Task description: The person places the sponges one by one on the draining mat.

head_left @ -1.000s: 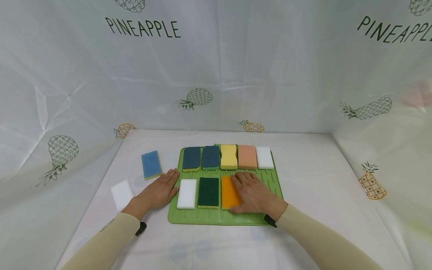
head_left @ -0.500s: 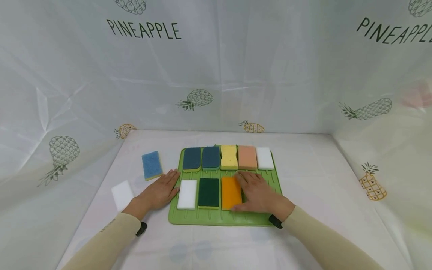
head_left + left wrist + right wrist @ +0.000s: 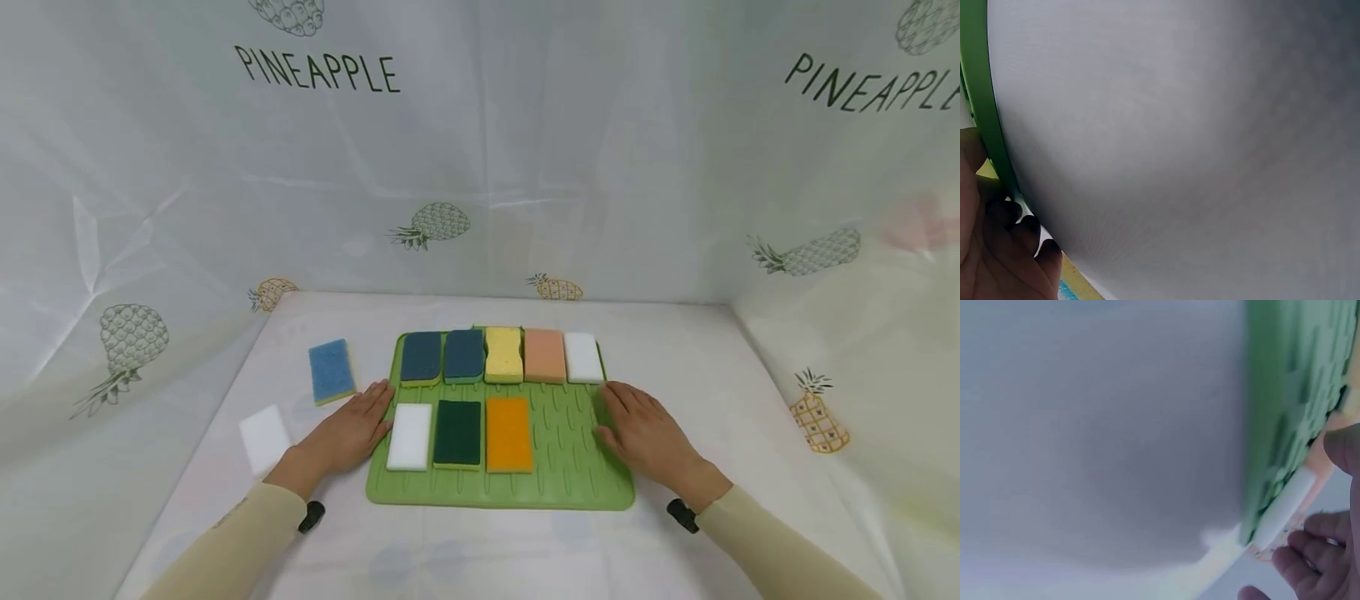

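**Where "PINEAPPLE" Marks the Backdrop: Mat and Sponges**

While "PINEAPPLE" is printed in dark capitals on the backdrop [image 3: 480, 167], the ribbed green mat [image 3: 570, 467] lies centred on the table [image 3: 750, 433], carrying eight sponges in two rows. Left hand [image 3: 348, 429] rests flat at its left edge, fingers straight. Right hand [image 3: 645, 433] rests flat at its right edge, fingers extended, well apart from the orange sponge [image 3: 508, 434].

orange sponge [image 3: 508, 434] on ridged green mat [image 3: 570, 450], pineapple-print backdrop [image 3: 480, 167].
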Demonstrator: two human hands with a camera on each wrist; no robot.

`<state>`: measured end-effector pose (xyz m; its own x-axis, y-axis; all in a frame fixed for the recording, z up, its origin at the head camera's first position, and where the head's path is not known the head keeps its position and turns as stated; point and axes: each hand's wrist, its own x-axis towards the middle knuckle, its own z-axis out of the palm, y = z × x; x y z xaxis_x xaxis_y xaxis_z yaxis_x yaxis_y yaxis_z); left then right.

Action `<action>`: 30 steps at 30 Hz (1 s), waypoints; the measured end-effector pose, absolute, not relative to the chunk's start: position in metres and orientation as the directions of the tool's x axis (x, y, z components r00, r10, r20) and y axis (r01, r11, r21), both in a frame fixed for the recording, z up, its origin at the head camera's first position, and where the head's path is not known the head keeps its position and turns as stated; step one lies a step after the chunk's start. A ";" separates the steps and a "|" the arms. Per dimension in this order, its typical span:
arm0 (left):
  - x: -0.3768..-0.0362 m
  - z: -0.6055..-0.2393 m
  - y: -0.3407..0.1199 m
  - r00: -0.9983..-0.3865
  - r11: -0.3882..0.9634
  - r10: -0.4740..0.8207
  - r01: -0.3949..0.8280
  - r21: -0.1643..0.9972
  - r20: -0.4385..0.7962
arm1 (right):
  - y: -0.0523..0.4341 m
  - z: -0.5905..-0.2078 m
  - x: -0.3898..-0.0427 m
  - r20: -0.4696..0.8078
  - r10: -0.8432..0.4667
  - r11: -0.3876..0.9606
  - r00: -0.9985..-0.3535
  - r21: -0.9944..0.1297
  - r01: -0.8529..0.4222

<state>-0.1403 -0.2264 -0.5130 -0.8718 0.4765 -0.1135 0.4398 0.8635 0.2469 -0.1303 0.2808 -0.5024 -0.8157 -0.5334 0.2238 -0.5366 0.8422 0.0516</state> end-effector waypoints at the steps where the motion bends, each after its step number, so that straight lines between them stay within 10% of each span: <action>1: -0.139 -0.513 -0.226 -0.871 0.862 0.479 0.443 0.248 -0.109 | 0.284 -0.504 -0.128 0.207 -0.533 0.843 -0.820 0.049 -0.536; 17: -0.165 -0.467 -0.248 -0.912 0.921 0.348 0.375 0.102 0.218 | 0.293 -0.511 -0.116 0.041 -0.502 0.863 -0.864 -0.033 -0.504; 30: -0.179 -0.479 -0.307 -0.948 0.951 0.310 0.310 -0.016 0.069 | 0.292 -0.514 -0.121 0.067 -0.512 0.856 -0.856 -0.047 -0.516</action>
<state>-0.1789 -0.3068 -0.4790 -0.9483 0.3099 0.0688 0.3096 0.9507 -0.0160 -0.1213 0.2919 -0.5137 -0.8562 -0.5122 0.0673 -0.5155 0.8556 -0.0473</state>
